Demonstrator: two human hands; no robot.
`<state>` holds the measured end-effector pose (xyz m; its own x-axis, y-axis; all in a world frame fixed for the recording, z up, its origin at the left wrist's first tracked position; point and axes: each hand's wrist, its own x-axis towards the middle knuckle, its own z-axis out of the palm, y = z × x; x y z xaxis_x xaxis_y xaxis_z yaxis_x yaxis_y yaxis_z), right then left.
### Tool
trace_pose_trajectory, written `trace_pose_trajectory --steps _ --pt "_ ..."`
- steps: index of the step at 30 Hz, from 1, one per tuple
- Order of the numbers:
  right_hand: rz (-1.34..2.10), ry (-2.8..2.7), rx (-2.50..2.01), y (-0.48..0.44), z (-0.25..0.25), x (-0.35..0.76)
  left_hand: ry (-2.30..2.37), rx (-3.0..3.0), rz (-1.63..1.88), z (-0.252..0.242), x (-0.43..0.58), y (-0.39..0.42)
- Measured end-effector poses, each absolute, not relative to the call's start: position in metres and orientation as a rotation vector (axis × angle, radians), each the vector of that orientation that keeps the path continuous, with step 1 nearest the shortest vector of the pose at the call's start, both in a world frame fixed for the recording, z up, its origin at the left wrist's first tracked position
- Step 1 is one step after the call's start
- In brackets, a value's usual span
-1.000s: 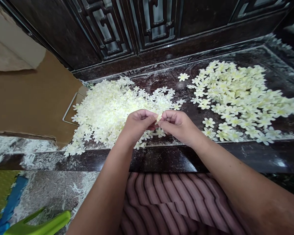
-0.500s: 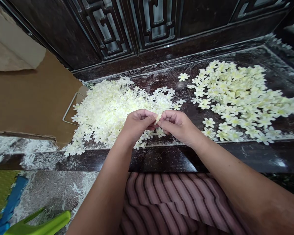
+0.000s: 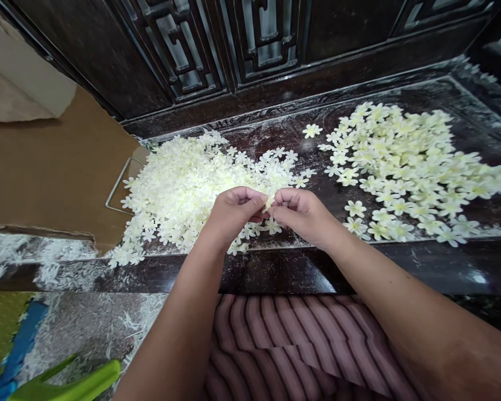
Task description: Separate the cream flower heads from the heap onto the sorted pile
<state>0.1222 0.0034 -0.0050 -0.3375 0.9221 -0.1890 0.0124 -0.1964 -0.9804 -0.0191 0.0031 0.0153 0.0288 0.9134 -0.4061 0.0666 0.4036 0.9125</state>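
Note:
My left hand (image 3: 232, 214) and my right hand (image 3: 303, 214) meet fingertip to fingertip over the front of a dark wooden table (image 3: 284, 273). Both are closed in a pinch on one small cream fabric flower (image 3: 269, 201) held between them. Just behind and left of my hands lies a dense heap of white flower pieces (image 3: 183, 186). To the right spreads a looser pile of cream flowers with yellowish centres (image 3: 417, 161). A few single flowers lie under my hands.
A carved dark cabinet (image 3: 234, 50) stands behind the table. A brown cardboard sheet (image 3: 54, 167) with a wire handle (image 3: 117, 189) lies at the left. White fibre scraps litter the floor (image 3: 87, 323). A green plastic object (image 3: 67, 384) and striped cloth (image 3: 284, 351) are below.

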Motion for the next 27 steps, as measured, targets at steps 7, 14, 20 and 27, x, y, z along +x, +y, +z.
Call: trace_pose_trajectory --steps 7,14,20,27 --pt "1.626 -1.366 -1.120 0.0034 -0.0045 0.1232 1.386 0.942 0.845 0.0163 -0.0194 0.0030" --pt "1.637 -1.376 -1.111 0.0044 -0.0063 0.1241 1.375 0.940 0.847 0.0165 -0.0196 0.0028" --pt "1.622 -1.400 -1.099 0.0048 -0.0085 0.1255 1.366 0.940 0.848 0.0178 -0.0211 0.0020" --pt "1.609 -1.388 -1.081 0.0062 -0.0069 0.1276 1.297 0.982 0.862 0.0177 -0.0250 0.0010"
